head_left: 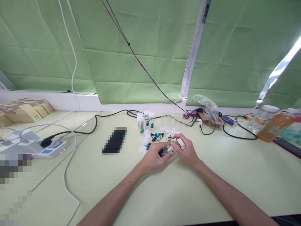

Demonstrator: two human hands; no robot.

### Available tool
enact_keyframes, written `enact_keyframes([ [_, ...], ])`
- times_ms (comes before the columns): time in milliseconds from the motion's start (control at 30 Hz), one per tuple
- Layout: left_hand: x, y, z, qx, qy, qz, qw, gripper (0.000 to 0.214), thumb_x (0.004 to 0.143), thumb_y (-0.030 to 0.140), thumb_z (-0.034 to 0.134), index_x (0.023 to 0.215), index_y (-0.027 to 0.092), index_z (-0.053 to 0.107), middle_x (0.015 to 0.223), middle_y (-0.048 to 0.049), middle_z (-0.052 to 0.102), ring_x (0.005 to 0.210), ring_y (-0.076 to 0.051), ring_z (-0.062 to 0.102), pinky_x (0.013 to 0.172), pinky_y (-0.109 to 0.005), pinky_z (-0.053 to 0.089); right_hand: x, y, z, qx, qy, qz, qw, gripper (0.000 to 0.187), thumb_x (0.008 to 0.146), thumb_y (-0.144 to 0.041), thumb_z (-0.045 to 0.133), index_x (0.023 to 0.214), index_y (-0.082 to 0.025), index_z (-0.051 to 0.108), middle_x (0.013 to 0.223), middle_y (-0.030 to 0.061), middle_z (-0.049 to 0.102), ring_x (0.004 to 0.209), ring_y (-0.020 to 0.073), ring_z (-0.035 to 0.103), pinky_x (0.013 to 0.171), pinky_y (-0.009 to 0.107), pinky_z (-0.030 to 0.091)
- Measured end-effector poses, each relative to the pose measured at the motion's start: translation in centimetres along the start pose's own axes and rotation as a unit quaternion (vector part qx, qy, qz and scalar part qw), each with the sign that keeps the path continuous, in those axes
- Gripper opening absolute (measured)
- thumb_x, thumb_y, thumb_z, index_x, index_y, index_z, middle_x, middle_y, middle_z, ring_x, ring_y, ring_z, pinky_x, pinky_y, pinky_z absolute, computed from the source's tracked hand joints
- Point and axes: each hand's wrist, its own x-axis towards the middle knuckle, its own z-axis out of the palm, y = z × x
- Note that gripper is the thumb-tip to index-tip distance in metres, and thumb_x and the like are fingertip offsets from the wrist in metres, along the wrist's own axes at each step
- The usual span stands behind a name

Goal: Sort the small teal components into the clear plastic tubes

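My left hand (156, 156) is closed around a clear plastic tube (167, 151) that lies tilted in its grip, with small blue and black parts inside. At the tube's right end, the curled fingers of my right hand (187, 150) are closed on it. A white cap (181, 142) shows within the right hand's grip; whether it sits on the tube I cannot tell. Just beyond my hands lie loose blue and black small parts (157, 135) and several white round caps (145, 141). Capped clear tubes (140, 127) with blue or green parts inside stand behind them.
Several clear tubes (175, 120) stand farther back. A blurred dark flat object (115, 141) lies left. Power strips (50, 149) with cables and cardboard boxes (28, 110) occupy the far left. On the right are an open carton (210, 121), black cable loops and an orange drink bottle (275, 127).
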Motion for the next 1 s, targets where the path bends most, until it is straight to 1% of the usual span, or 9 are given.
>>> enact_keyframes([
  [67,-0.02,0.13,-0.06,-0.004,-0.010,-0.005,1.000,0.028,0.085,0.030,0.058,0.107,0.018,0.070,0.066,0.0015,0.059,0.060,-0.010,0.045,0.061,-0.023,0.037,0.01,-0.04,0.00,-0.002,0.002,-0.004,1.000,0.020,0.087,-0.038,0.056,0.094,-0.019,0.057,0.066,-0.0020,0.055,0.055,0.0130,0.048,0.056,0.025,0.040],
  [167,-0.06,0.27,-0.14,-0.010,-0.022,-0.010,1.000,0.029,0.085,0.032,0.057,0.107,0.019,0.070,0.067,0.0007,0.060,0.060,-0.010,0.045,0.060,-0.023,0.037,-0.01,0.02,0.11,-0.002,0.003,-0.011,1.000,0.019,0.088,-0.038,0.052,0.085,-0.019,0.056,0.068,-0.0007,0.056,0.058,0.0134,0.050,0.057,0.025,0.040],
  [267,-0.08,0.23,-0.13,-0.013,-0.029,-0.017,0.999,0.035,0.085,0.032,0.057,0.116,0.021,0.068,0.067,0.0008,0.060,0.058,-0.010,0.043,0.059,-0.023,0.037,-0.06,0.18,0.29,-0.004,0.014,-0.011,1.000,0.022,0.090,-0.036,0.048,0.077,-0.020,0.054,0.064,-0.0018,0.052,0.057,0.0129,0.047,0.057,0.025,0.038],
  [400,-0.12,0.06,0.05,-0.022,-0.030,-0.022,0.999,0.043,0.085,0.031,0.057,0.126,0.022,0.063,0.067,0.0016,0.061,0.056,-0.010,0.041,0.058,-0.023,0.036,-0.14,0.28,0.41,-0.009,0.025,-0.003,1.000,0.026,0.092,-0.037,0.046,0.072,-0.020,0.051,0.058,-0.0038,0.044,0.054,0.0123,0.042,0.054,0.025,0.034],
  [533,-0.17,-0.02,0.20,-0.022,-0.033,-0.031,0.999,0.044,0.086,0.032,0.056,0.129,0.021,0.061,0.065,0.0023,0.060,0.054,-0.009,0.040,0.055,-0.023,0.034,-0.17,0.25,0.37,-0.019,0.026,0.004,0.999,0.029,0.093,-0.039,0.043,0.071,-0.021,0.049,0.057,-0.0040,0.042,0.053,0.0128,0.041,0.054,0.026,0.033],
  [800,-0.17,0.05,0.15,-0.016,-0.035,-0.030,0.999,0.046,0.086,0.033,0.056,0.131,0.022,0.059,0.066,0.0024,0.060,0.055,-0.009,0.041,0.055,-0.023,0.033,-0.25,0.11,0.45,-0.037,0.035,0.005,0.999,0.028,0.094,-0.037,0.040,0.074,-0.021,0.050,0.060,-0.0031,0.046,0.055,0.0137,0.044,0.057,0.026,0.035],
  [1000,-0.13,0.16,0.17,-0.017,-0.029,-0.026,0.999,0.045,0.086,0.033,0.056,0.129,0.021,0.061,0.064,0.0020,0.059,0.054,-0.009,0.039,0.055,-0.023,0.034,-0.30,-0.04,0.43,-0.052,0.038,0.002,0.998,0.027,0.093,-0.036,0.039,0.074,-0.021,0.051,0.058,-0.0037,0.046,0.054,0.0132,0.043,0.056,0.025,0.035],
])
